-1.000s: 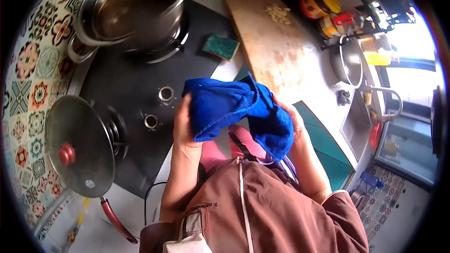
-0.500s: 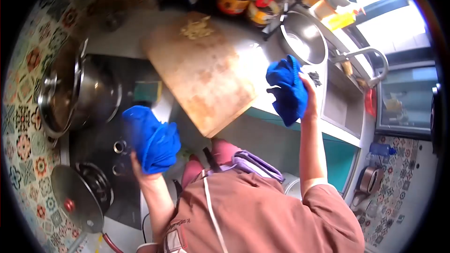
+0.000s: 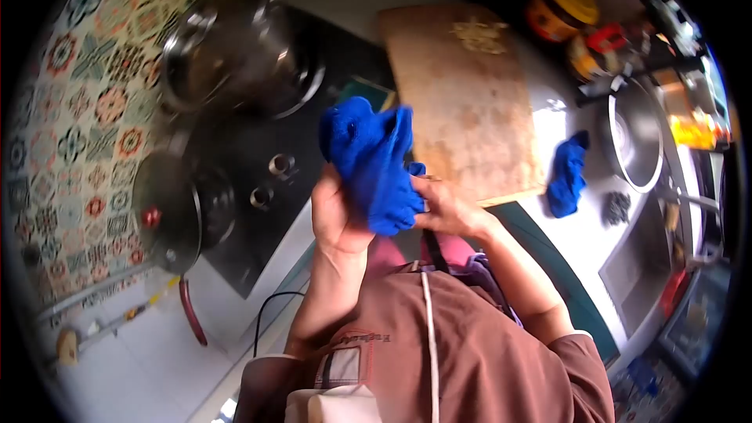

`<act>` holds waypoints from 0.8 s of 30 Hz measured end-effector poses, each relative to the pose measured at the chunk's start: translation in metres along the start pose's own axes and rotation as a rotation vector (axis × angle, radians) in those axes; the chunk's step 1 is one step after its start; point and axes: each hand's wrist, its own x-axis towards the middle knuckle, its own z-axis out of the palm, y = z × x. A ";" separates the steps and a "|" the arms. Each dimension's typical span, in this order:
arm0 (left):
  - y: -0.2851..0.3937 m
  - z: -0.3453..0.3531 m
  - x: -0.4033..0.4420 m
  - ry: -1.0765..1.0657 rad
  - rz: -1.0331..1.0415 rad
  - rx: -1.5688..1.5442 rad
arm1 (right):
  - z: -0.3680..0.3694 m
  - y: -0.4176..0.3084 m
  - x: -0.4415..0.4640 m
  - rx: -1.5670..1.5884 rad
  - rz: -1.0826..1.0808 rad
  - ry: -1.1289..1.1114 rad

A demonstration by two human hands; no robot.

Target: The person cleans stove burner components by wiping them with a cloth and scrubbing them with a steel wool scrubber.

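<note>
Blue cloth (image 3: 368, 172): head view, bunched and raised in front of the body, between the two hands, near the cutting board's (image 3: 470, 117) left edge. Left hand (image 3: 338, 215) supports it from below and the left; its thumb side shows at the cloth's left edge, most of its fingers are hidden behind the folds, and the hand is closed around the bundle. Right hand (image 3: 450, 210) comes in from the right; its fingers pinch the lower right edge of the cloth, the tips partly covered. Second blue cloth (image 3: 568, 175) lies crumpled on the counter (image 3: 583, 254), right of the board, apart from both hands.

Writing: small dark lettering (image 3: 364, 338) on the brown garment (image 3: 501, 360), above a patch; too blurred to read. Yellow-lidded tub (image 3: 558, 9): label printed, illegible.
</note>
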 end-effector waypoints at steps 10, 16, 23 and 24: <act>0.011 -0.067 -0.093 0.320 0.231 1.690 | 0.059 -0.008 0.036 1.416 0.169 0.213; 0.059 -0.077 -0.118 0.317 0.076 1.602 | 0.062 -0.013 0.090 0.786 0.462 0.224; 0.111 -0.148 -0.055 0.699 0.490 0.543 | 0.099 -0.057 0.192 -0.516 0.026 0.041; 0.115 -0.157 -0.048 0.617 0.497 0.441 | 0.109 -0.049 0.201 -0.620 -0.139 0.085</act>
